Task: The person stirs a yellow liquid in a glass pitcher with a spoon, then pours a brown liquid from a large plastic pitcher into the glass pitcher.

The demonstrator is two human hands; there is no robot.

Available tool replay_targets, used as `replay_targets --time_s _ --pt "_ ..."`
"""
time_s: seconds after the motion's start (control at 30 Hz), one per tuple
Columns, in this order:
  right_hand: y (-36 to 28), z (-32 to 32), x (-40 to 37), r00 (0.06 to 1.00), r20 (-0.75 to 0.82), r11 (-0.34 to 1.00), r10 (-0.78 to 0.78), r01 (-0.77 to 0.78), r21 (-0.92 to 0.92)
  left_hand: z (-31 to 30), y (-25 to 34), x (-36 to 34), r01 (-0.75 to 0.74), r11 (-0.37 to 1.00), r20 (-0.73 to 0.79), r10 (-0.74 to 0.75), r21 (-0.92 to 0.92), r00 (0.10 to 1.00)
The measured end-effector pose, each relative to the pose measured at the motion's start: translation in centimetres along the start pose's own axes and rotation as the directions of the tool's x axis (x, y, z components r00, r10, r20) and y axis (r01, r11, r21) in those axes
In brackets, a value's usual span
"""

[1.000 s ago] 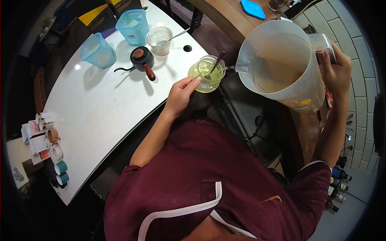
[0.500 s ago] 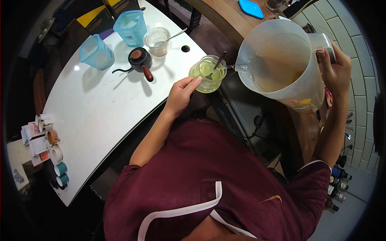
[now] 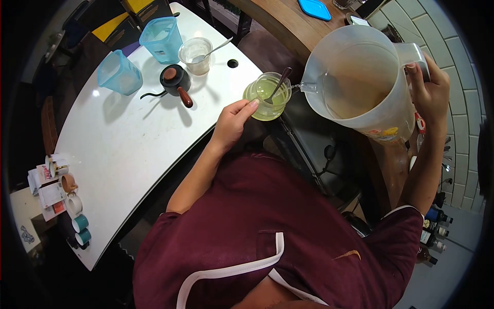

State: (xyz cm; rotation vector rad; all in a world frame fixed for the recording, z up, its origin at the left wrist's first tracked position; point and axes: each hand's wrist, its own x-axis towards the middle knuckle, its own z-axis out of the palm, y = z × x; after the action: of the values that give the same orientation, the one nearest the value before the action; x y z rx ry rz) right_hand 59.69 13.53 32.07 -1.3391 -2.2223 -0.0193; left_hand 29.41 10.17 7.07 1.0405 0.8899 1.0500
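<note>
Pinched at its rim by my left hand (image 3: pixel 232 123) is a clear cup (image 3: pixel 267 114) with pale green contents. A dark-handled spoon (image 3: pixel 282 80) leans inside the cup. My right hand (image 3: pixel 435 90) is wrapped round the handle of a large translucent pitcher (image 3: pixel 337 105), tilted towards the cup, with brownish liquid inside. Clear liquid shows between the pitcher's spout and the cup rim.
The white table (image 3: pixel 123 165) holds two blue containers (image 3: pixel 163 41) (image 3: pixel 121 74), a clear cup (image 3: pixel 196 64) with a spoon, and a black pot (image 3: pixel 175 80). Several mugs (image 3: pixel 80 223) line its far-left end. A blue lid (image 3: pixel 315 9) lies on the wooden counter (image 3: pixel 278 18).
The view has shifted slightly, so the table items sit a little further left and lower. The spoon in the held cup leans a bit more to the right. Both hands keep their holds.
</note>
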Motion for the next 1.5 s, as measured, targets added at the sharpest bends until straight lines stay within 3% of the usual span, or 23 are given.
replay_targets --time_s 0.37,0.83,1.5 --pt "-0.3 -0.5 -1.2 1.0 -0.03 1.0 0.008 -0.009 -0.028 -0.3 -0.5 0.3 0.034 0.999 0.095 -0.03 -0.042 0.995" --pt "-1.1 -1.0 -2.5 0.997 -0.009 0.996 0.075 -0.076 -0.057 0.5 -0.5 0.4 0.024 0.999 0.144 -0.018 -0.034 0.989" --pt "-1.3 -1.1 -3.0 0.998 -0.036 0.994 0.054 -0.057 -0.09 0.0 -0.6 0.4 0.05 0.998 0.173 -0.041 -0.049 0.984"
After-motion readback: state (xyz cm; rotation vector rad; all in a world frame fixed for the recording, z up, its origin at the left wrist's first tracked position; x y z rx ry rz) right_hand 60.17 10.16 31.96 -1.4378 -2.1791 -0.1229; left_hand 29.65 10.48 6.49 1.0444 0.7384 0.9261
